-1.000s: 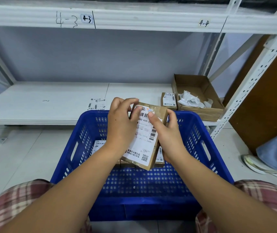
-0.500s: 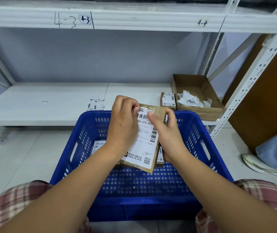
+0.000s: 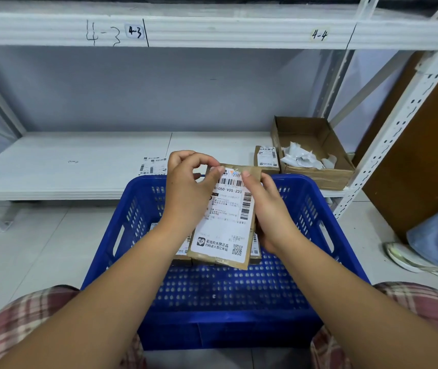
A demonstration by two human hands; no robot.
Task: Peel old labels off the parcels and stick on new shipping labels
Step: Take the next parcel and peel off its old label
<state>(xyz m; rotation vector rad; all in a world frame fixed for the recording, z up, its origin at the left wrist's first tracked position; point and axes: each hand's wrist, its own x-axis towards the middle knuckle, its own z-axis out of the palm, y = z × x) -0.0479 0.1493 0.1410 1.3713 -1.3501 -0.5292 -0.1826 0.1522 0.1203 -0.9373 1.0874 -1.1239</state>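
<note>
In the head view, a flat brown parcel is held up over a blue basket, between the two hands and in front of the person's chest. The left hand sits at the parcel's upper left, fingers curled, with thumb and forefinger closed together on the top left corner of the white label; whether that corner has lifted off the cardboard cannot be told. The right hand grips the parcel's right edge, thumb laid on the label's face near the top and the other fingers hidden behind. The parcel stands nearly upright with its labelled face toward the camera. Its long axis runs top to bottom, the top leaning slightly right and away, and the print reads right way up, barcode at the top and QR code at the bottom. More parcels lie in the basket below it, mostly hidden. The basket rests on a pale tiled floor between the person's knees in plaid cloth. Behind it runs a low white shelf of a metal rack, bearing loose labels, one small parcel and, touching that, an open box holding crumpled white scraps. A brown board leans at the right, with a shoe near its foot.
</note>
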